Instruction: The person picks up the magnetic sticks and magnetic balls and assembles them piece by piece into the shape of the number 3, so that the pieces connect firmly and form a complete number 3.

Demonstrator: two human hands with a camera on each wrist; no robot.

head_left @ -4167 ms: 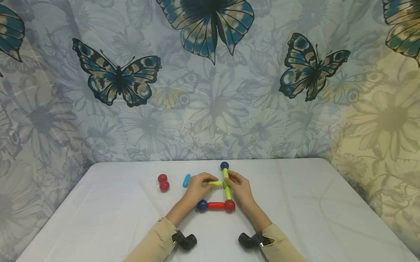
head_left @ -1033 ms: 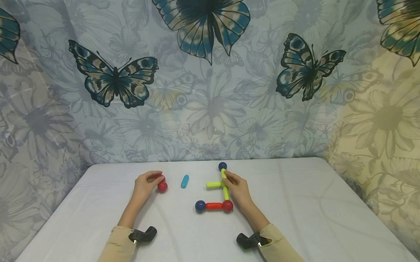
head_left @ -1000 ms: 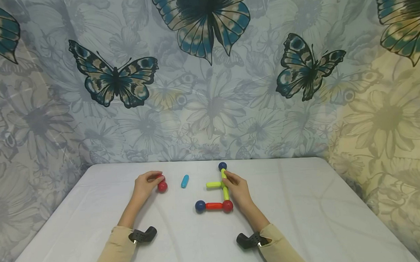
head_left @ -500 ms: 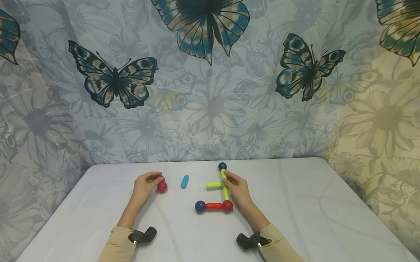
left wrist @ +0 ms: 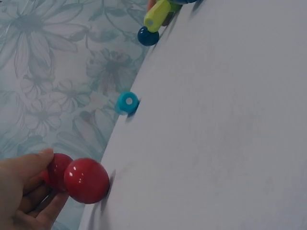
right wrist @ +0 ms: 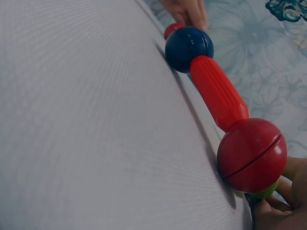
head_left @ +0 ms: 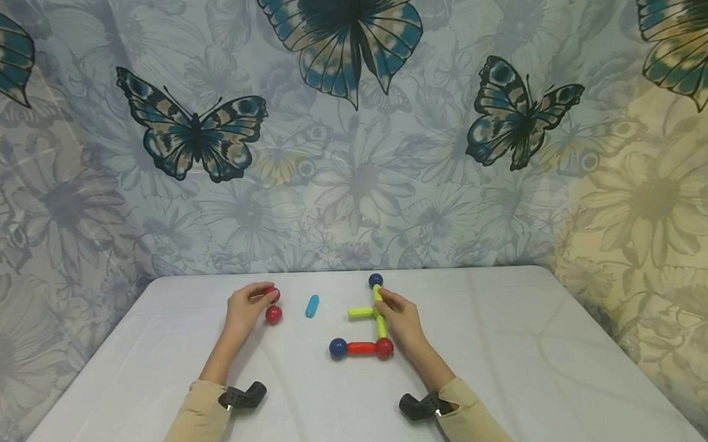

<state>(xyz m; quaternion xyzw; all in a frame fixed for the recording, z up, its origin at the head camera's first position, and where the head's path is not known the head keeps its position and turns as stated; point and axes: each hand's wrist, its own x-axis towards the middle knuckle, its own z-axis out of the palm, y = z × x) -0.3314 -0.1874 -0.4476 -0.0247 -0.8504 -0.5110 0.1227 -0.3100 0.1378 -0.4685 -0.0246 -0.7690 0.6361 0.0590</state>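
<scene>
My left hand (head_left: pixel 244 309) pinches the farther red ball (head_left: pixel 274 294) between thumb and fingers. Just nearer lies a second red ball (head_left: pixel 273 315), a narrow gap between them in the head view. With its fingertips, my right hand (head_left: pixel 405 318) grips the upright of a ball-and-stick construction at its upper yellow-green stick (head_left: pixel 377 293). That upright ends in a dark blue ball (head_left: pixel 376 281) at the far end. Another yellow-green stick (head_left: pixel 360 312) juts left from its middle. At the near end, a red ball (head_left: pixel 384 348) joins a red stick (head_left: pixel 361 347) to another dark blue ball (head_left: pixel 337 348).
A loose light blue stick (head_left: pixel 313 306) lies between the red balls and the construction. Everything rests on a white-covered table (head_left: pixel 314 411), with a butterfly-print cloth (head_left: pixel 353 201) behind it. Each wrist wears a black camera mount (head_left: pixel 243 396).
My left hand has left the side yellow-green stick and gone left to the red balls. In the last half second it has moved one red ball slightly away from the other. My right hand stays put.
</scene>
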